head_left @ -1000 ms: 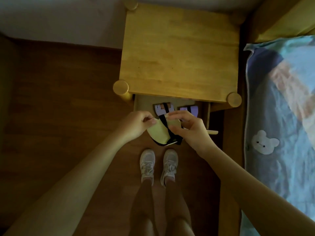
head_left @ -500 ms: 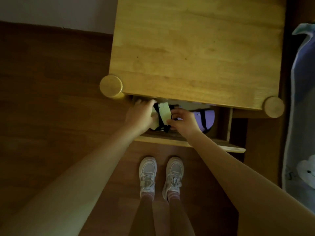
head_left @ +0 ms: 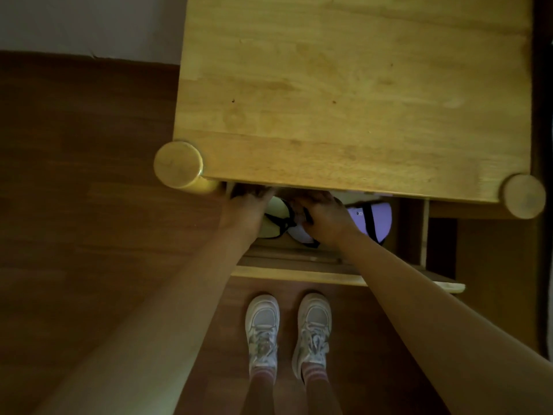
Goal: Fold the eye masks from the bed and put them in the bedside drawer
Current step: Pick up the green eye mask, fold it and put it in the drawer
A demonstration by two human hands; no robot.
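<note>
Grip, left hand point(head_left: 244, 212): reaching into the drawer point(head_left: 299, 272), fingertips hidden under the table point(head_left: 344, 94) edge; cannot tell how far open.
Grip, right hand point(head_left: 324, 215): fingers curling onto the yellow eye mask point(head_left: 273, 223), apparently holding its strap.
Yellow mask: lying between both grips, inside the drawer.
Purple eye mask point(head_left: 375, 218): sitting just right of the right grip, already stowed.
Progress: likely late; release and drawer closing remaining.

1. Bedside table point(head_left: 344, 94): pale wood, visible grain, smooth satin finish.
2. Floor point(head_left: 74, 205): dark wood-look boards, low sheen.
3. Eye masks point(head_left: 377, 218): soft matt cloth, black straps.
4. Shoes point(head_left: 262, 330): white, laced.
</note>
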